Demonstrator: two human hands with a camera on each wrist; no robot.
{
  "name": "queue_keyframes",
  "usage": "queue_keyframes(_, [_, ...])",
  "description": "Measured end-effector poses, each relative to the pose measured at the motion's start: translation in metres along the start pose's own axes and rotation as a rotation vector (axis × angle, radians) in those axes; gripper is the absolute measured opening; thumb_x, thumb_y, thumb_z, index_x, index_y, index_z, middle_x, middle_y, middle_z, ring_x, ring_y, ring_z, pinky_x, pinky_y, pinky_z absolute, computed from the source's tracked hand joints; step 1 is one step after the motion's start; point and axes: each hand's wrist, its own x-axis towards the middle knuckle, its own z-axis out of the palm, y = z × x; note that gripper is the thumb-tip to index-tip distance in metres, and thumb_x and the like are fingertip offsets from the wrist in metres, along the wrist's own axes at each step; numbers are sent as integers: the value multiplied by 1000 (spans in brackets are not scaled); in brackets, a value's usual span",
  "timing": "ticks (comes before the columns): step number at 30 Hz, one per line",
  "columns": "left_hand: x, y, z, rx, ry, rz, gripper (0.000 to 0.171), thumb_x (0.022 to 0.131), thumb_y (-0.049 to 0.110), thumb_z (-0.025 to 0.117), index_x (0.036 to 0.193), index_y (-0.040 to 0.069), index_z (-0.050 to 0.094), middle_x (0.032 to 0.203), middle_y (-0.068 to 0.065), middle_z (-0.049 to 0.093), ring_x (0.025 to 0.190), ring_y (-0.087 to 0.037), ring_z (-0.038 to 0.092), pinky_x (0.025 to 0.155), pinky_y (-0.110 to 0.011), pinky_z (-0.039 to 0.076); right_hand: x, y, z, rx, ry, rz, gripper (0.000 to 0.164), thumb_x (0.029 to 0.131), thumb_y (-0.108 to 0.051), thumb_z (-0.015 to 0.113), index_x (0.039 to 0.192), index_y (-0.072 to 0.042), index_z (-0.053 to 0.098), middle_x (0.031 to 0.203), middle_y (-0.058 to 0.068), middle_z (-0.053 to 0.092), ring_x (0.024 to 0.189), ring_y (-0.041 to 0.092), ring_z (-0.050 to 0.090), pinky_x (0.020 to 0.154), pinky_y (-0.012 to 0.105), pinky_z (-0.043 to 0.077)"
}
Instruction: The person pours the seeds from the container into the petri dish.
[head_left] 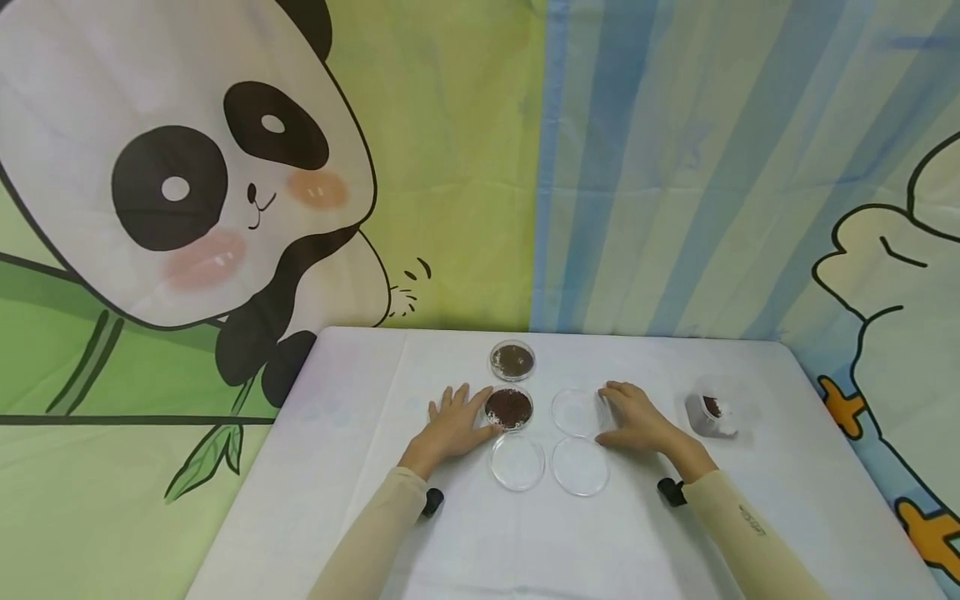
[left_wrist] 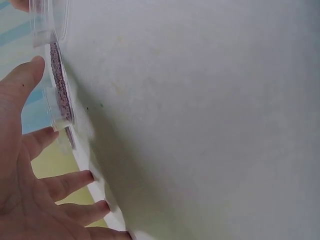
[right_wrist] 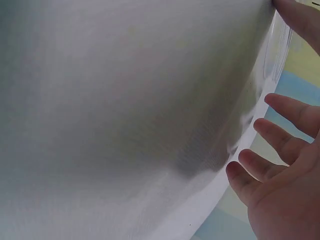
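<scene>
- The left hand [head_left: 453,425] rests at the desk [head_left: 510,550] with fingers straight and spread, thumb and index at the rim of the nearer filled petri dish [head_left: 532,409]; a knock from either could slide the dish and spill its load.
- That dish is round, clear, probably plastic, with coarse, reddish-brown grains [head_left: 510,408] and pale specks; the farther filled petri dish [head_left: 513,380] stands just beyond, its contents duller brown.
- The near left clear dish [head_left: 517,463] sits just in front of the filled one; its transparent, smooth disc could be overlooked and bumped.
- The far right clear dish [head_left: 573,412] and near right clear dish [head_left: 580,467] lie close together, so pushing one might drive it into the other.
- The right hand [head_left: 637,421] has its fingers apart, thumb and index by the far right dish's edge; a loose pinch on that slick rim might slip.
- A small whitish tub [head_left: 703,422] holding brown matter stands farther right; a sleeve could tip it. White, faintly creased cloth covers the desk.
</scene>
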Motion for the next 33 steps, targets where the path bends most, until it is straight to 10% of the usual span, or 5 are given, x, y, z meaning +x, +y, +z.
queue_keyframes(33, [-2, 5, -5, -2, 14, -15, 77, 91, 61, 61, 156, 29, 36, 159, -24, 26, 144, -54, 14, 108, -75, 12, 19, -21, 11, -41, 12, 11, 93, 74, -50, 85, 142, 2, 49, 149, 25, 42, 137, 50, 32, 104, 72, 27])
